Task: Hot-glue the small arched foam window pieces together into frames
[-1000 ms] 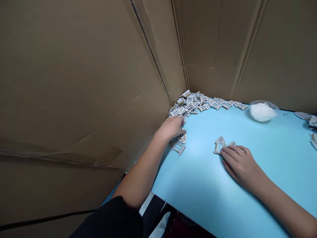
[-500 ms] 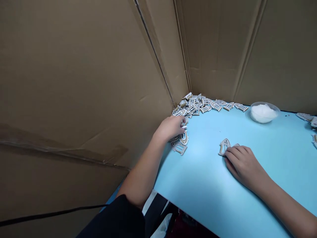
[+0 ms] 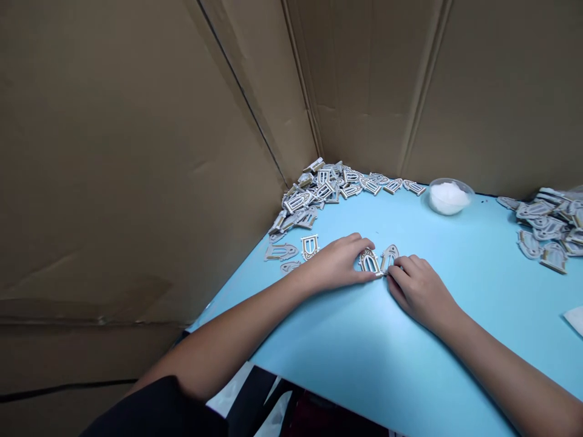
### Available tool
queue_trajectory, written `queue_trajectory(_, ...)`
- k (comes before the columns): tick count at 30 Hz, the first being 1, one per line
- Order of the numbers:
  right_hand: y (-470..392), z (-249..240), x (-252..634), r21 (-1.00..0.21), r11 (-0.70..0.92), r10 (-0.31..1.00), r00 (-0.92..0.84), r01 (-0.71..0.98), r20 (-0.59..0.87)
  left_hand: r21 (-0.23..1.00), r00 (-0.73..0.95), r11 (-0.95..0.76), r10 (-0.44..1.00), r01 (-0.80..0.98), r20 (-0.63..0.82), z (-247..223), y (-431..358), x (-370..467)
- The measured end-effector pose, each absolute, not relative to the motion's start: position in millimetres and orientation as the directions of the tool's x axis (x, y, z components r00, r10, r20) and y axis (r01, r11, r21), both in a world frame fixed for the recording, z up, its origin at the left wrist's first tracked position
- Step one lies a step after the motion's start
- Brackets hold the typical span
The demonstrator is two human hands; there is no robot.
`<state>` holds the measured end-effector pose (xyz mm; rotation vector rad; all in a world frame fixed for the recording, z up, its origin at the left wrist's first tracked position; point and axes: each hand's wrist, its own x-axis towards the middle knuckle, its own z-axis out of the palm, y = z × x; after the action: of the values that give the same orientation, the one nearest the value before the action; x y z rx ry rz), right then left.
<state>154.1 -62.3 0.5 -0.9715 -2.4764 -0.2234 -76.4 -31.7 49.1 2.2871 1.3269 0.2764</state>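
My left hand (image 3: pixel 342 262) pinches a small arched window-shaped piece (image 3: pixel 369 261), white with gold-brown scrollwork, between thumb and fingers at the table surface. Just to its right, a second arched piece (image 3: pixel 390 257), showing a plainer greyish face, lies under the curled fingertips of my right hand (image 3: pixel 416 285). These fingertips cover its lower right part. The two pieces lie side by side, nearly touching at their lower corners. Left of my left hand are a loose arched piece with gold trim (image 3: pixel 310 246) and a greyish one (image 3: pixel 281 252).
A heap of similar pieces (image 3: pixel 324 188) fills the far left corner against cardboard walls (image 3: pixel 364 91). A clear bowl of white material (image 3: pixel 450 197) stands at the back. Another pile (image 3: pixel 546 221) lies at the right, with a white item (image 3: pixel 574 319) at the table's right.
My left hand has moved right from the heap, bringing an arched piece beside the one at my right hand. Several pieces near the heap now lie spread apart. The view has shifted right.
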Motion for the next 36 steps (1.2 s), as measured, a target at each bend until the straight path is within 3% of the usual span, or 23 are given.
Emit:
queue_trajectory(6, -62.2, 1.1, 153.6, -0.013, 0.723, 0.618, -0.639, 0.69, 0.459, 0.451, 0.521, -0.471, 0.853, 0.758, 0.016, 38.8, -36.4, -67.9)
queue_trajectory(12, -62.5, 1.1, 154.0, 0.002, 0.715, 0.616, -0.631, 0.699, 0.471, 0.515, 0.423, -0.394, 0.904, 0.761, 0.065, 47.3, -24.2, -73.0)
queue_trajectory(18, -63.2, 0.0, 154.2, 0.008, 0.701, 0.624, -0.618, 0.713, 0.478, 0.529, 0.412, -0.329, 0.91, 0.782, -0.043, 45.0, -21.7, -75.1)
queue_trajectory(24, -61.9, -0.8, 154.3, -0.007, 0.668, 0.653, -0.582, 0.744, 0.485, 0.441, 0.344, -0.271, 0.934, 0.856, -0.095, 37.6, -26.2, -65.3)
queue_trajectory(36, -61.4, -2.5, 153.9, -0.01, 0.654, 0.68, -0.581, 0.757, 0.447, 0.483, 0.583, -0.533, 0.811, 0.694, 0.057, 29.9, -26.2, -65.5)
